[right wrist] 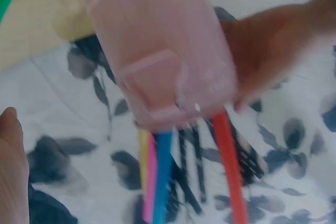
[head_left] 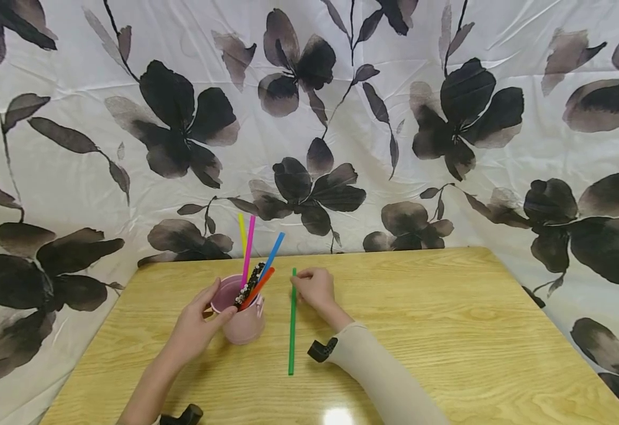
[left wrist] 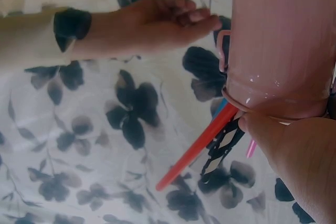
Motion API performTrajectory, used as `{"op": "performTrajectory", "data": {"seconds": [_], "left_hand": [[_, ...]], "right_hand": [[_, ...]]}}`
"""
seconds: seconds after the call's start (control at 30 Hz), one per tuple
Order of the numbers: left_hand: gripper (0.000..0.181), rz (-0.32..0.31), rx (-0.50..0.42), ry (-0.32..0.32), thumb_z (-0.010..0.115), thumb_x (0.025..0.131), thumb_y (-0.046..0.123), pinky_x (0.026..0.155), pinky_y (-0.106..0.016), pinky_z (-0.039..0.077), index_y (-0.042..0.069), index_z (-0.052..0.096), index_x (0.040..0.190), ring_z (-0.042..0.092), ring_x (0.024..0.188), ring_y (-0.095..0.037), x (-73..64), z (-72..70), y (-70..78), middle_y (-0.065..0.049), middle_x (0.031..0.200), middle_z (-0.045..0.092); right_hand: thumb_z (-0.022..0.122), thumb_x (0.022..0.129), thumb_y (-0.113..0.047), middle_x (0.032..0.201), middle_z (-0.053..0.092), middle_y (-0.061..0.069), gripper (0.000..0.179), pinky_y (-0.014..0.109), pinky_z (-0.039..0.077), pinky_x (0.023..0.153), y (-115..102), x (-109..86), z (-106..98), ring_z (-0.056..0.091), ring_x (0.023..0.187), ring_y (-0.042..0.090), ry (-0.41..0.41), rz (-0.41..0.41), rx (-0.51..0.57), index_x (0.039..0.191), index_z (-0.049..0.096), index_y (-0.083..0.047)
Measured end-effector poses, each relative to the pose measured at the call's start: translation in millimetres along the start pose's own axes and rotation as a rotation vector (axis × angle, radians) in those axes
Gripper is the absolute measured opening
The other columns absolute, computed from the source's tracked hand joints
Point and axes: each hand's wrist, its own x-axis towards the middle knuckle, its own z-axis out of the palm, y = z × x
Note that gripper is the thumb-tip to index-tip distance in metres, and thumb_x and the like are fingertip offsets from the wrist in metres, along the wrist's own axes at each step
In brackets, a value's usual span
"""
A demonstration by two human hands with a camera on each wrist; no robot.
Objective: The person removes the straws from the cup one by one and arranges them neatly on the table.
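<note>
My left hand (head_left: 195, 324) grips the rim of a pink cup (head_left: 244, 330), thumb on the near side; the cup has a small side handle (left wrist: 223, 51). Out of it lean a yellow straw (head_left: 242, 233), a pink straw (head_left: 248, 248), a blue straw (head_left: 273, 254), an orange-red straw (head_left: 258, 289) and several black-and-white patterned straws (head_left: 249, 286). A green straw (head_left: 292, 336) lies on the table to its right. Over its far end is my right hand (head_left: 317, 289), fingers loosely bent; in the left wrist view nothing shows between that hand's fingers (left wrist: 197, 17).
The wooden table (head_left: 421, 330) stretches away to the right. Behind it hangs a white curtain (head_left: 383, 195) with dark flowers. A small black camera (head_left: 322, 350) sits on the right sleeve, another (head_left: 182, 416) at the left wrist.
</note>
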Motion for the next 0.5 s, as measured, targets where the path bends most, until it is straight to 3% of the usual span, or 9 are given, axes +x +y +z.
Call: {"op": "performTrajectory", "data": {"seconds": [0.17, 0.5], "left_hand": [[0.072, 0.002, 0.007, 0.003, 0.059, 0.081, 0.043, 0.082, -0.042, 0.045, 0.014, 0.027, 0.139, 0.038, 0.117, -0.027, -0.5, -0.7, -0.3, -0.009, 0.139, 0.030], [0.072, 0.003, 0.015, -0.002, 0.059, 0.081, 0.042, 0.081, -0.042, 0.045, 0.015, 0.026, 0.139, 0.039, 0.117, -0.028, -0.2, 0.0, -1.8, -0.009, 0.138, 0.031]], "right_hand": [[0.065, 0.079, -0.021, 0.076, 0.065, 0.011, 0.018, 0.044, 0.051, 0.055, -20.6, -9.0, -14.5, 0.061, 0.063, 0.036, -0.092, -0.073, 0.080, 0.091, 0.068, -0.008], [0.062, 0.082, -0.016, 0.088, 0.063, 0.013, 0.023, 0.040, 0.052, 0.056, -75.3, -40.8, -38.1, 0.061, 0.067, 0.033, -0.208, -0.198, 0.154, 0.101, 0.064, -0.002]]}}
